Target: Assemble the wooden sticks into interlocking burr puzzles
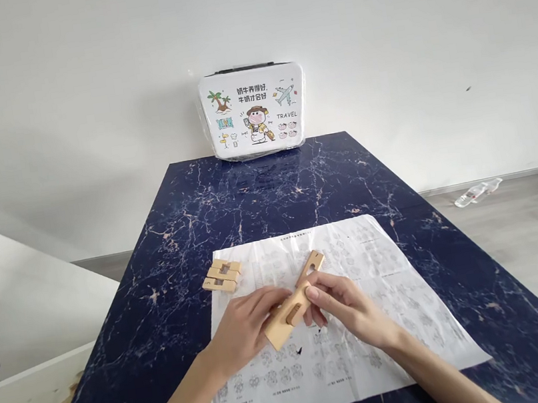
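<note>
Both my hands hold a long notched wooden bar [294,300] just above a printed instruction sheet [359,262]. My left hand [248,329] grips its near end with fingers curled around it. My right hand [345,304] pinches the bar's middle from the right, thumb on top. A shorter wooden piece seems set crosswise in the bar's notch. A small cluster of interlocked wooden puzzle pieces [221,276] lies on the table left of the sheet, apart from both hands.
The dark blue marbled table [257,190] runs back to a white wall. A white plastic-wrapped case with cartoon travel pictures [255,110] stands at its far edge. A clear plastic bottle [477,192] lies on the floor to the right. White furniture stands at the left.
</note>
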The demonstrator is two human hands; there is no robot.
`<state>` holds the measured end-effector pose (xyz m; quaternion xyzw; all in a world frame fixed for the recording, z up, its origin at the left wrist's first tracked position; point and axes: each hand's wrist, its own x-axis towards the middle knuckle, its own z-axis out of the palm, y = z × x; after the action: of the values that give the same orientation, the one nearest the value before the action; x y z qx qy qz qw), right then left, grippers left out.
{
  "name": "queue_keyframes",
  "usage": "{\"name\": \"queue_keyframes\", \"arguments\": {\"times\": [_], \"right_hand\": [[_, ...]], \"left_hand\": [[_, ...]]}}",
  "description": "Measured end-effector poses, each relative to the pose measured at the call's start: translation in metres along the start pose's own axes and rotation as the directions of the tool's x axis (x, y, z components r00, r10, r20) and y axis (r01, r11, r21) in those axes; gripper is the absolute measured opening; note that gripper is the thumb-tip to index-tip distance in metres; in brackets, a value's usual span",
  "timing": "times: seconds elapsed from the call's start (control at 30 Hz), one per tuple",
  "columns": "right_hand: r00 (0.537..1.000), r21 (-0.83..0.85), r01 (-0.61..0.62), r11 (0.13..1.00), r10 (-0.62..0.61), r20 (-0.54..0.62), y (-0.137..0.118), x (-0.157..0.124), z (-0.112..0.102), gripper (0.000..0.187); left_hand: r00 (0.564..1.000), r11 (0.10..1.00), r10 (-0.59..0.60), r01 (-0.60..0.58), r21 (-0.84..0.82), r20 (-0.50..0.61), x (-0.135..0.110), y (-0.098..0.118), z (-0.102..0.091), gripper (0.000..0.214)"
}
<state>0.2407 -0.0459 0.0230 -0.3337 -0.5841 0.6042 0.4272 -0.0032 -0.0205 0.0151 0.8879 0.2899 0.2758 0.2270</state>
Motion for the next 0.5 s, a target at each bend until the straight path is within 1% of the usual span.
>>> {"name": "queue_keyframes", "arguments": {"times": [0.07,0.13,0.2,0.3,0.4,0.5], "right_hand": [[1.0,0.08,-0.02,0.997,0.018,0.023,0.001,0.001,-0.001,0.038],[0.999,0.146,-0.019,0.989,0.013,0.038,0.003,0.001,0.0,0.037],[0.999,0.211,-0.015,0.977,0.004,0.049,0.007,0.001,0.0,0.035],[0.998,0.286,-0.014,0.958,-0.005,0.064,0.012,0.0,0.001,0.031],[0.996,0.305,-0.003,0.952,-0.026,0.091,0.015,0.0,0.001,0.029],[0.994,0.263,0.036,0.964,-0.063,0.094,0.014,-0.001,-0.001,0.029]], "left_hand": [[0.998,0.996,0.048,-0.045,0.081,-0.038,-0.001,0.0,0.0,0.037],[0.99,0.986,0.089,-0.072,0.153,-0.108,-0.001,0.001,0.001,0.04],[0.983,0.98,0.107,-0.079,0.182,-0.151,-0.001,0.002,0.001,0.042],[0.975,0.978,0.13,-0.096,0.186,-0.18,0.0,0.001,0.001,0.04],[0.969,0.973,0.159,-0.121,0.199,-0.189,0.0,0.0,0.001,0.033],[0.969,0.965,0.174,-0.132,0.226,-0.178,0.001,-0.001,0.0,0.028]]}}
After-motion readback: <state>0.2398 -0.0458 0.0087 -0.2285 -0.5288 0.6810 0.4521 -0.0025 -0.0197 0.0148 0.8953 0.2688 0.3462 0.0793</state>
